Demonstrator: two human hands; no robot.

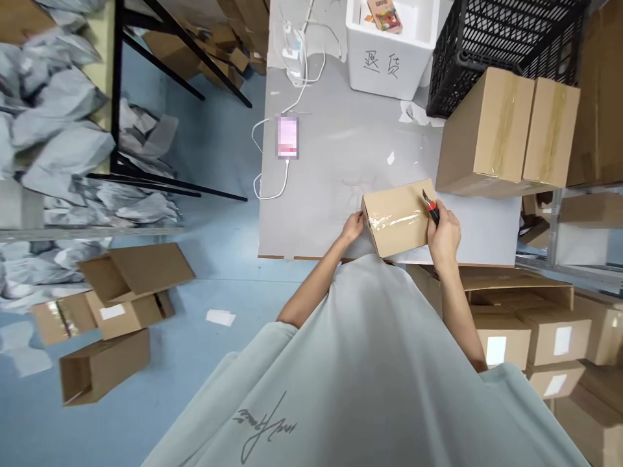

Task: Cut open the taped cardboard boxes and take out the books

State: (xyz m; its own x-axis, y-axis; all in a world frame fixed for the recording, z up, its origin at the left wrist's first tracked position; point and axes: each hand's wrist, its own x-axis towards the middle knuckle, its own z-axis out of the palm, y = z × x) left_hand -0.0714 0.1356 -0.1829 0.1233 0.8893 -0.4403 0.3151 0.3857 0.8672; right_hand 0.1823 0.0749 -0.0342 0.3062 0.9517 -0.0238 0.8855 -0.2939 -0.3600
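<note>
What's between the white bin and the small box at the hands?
Head view: a small white scrap lies on the grey table between the white bin and the small box; torn white paper lies by the bin's near right corner.

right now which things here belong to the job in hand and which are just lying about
Seemingly in the job:
small box, with the left hand at one end
knife, in the right hand

Seemingly just lying about:
phone, on its cable
white bin
black crate
two larger boxes
paper scraps
</note>
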